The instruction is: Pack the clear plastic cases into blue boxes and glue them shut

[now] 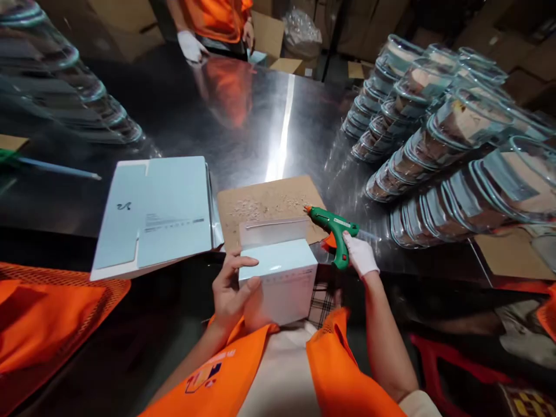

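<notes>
My bare left hand [234, 289] is closed around the left side of a light blue and white carton [284, 289], thumb on the near face and fingers over the top. The carton sits at the table's front edge, against my body, with a white flap [273, 233] standing up at its far side. My right hand [361, 255], in a white glove, grips a green hot glue gun [334, 225] by its handle. Its orange nozzle points left, above a brown cardboard sheet [264, 200] marked with dried glue bits, just beyond the flap.
Flattened light blue cartons [174, 200] lie stacked at left. Tall stacks of clear plastic tubs [434, 145] line the right; more tubs [87, 92] stand at far left. Across the metal table [174, 127] is a person in an orange vest [215, 20].
</notes>
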A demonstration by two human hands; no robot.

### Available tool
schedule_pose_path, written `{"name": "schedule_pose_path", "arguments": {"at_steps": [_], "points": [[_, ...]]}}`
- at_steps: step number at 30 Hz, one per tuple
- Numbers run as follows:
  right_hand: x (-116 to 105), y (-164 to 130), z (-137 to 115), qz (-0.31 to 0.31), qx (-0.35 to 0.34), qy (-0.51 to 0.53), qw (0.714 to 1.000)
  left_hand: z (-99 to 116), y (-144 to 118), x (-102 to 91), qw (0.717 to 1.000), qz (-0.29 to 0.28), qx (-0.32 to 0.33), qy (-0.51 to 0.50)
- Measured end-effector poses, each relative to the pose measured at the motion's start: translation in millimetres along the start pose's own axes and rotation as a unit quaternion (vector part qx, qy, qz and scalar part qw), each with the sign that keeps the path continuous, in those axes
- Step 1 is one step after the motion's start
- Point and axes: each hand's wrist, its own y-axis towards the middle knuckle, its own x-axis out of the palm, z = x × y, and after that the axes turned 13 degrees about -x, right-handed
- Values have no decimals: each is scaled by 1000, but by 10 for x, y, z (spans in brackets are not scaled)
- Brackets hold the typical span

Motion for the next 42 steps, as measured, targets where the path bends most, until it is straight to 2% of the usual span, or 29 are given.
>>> {"name": "schedule_pose_path", "arguments": {"at_steps": [2, 4, 6, 8, 9, 11, 13, 16, 18, 21, 25, 27, 28, 30, 32, 33, 35, 38, 40, 42], "points": [[-34, -74, -74, 48, -26, -18, 998, -5, 8, 1, 1000, -13, -6, 2], [22, -227, -204, 44, -69, 28, 996, -10, 16, 39, 1000, -28, -1, 6], [166, -375, -349, -49, -93, 123, 987, -14, 24, 105, 999, -46, 5, 10], [331, -457, -448, -151, -71, 214, 962, -22, 34, 172, 998, -66, 6, 9], [394, -472, -467, -173, -54, 243, 953, -28, 43, 198, 997, -71, 5, 9], [440, -470, -450, -161, -44, 269, 949, -47, 72, 229, 998, -65, 4, -5], [377, -461, -401, -181, -86, 261, 944, -67, 114, 239, 997, -51, -6, -54], [207, -483, -372, -299, -196, 236, 904, -80, 174, 236, 989, -73, -8, -129], [158, -524, -394, -326, -254, 203, 888, -69, 191, 235, 989, -103, 25, -105], [242, -593, -408, -288, -313, 152, 892, -28, 173, 240, 990, -117, 80, -29], [409, -635, -289, -229, -344, 178, 893, 34, 136, 244, 989, -121, 80, 7], [434, -656, -184, -200, -313, 194, 908, 63, 143, 238, 991, -109, 75, 8], [434, -680, -130, -189, -286, 206, 916, 77, 156, 234, 994, -82, 71, -1], [426, -764, -37, -192, -225, 228, 928, 105, 199, 228, 997, 8, 61, -35], [423, -871, 6, -223, -168, 224, 934, 127, 259, 224, 991, 92, 35, -90], [422, -909, 0, -234, -143, 217, 937, 133, 293, 220, 987, 108, 15, -121], [407, -889, -67, -217, -120, 210, 946, 131, 359, 197, 981, 87, -19, -170], [342, -474, -273, -116, -139, 233, 955, 93, 431, 117, 986, 33, -10, -161], [315, 51, -438, -48, -148, 228, 961, 62, 438, 55, 990, 42, 16, -133], [358, 665, -605, -12, -139, 159, 977, 39, 408, 15, 990, 61, 21, -123]]}}
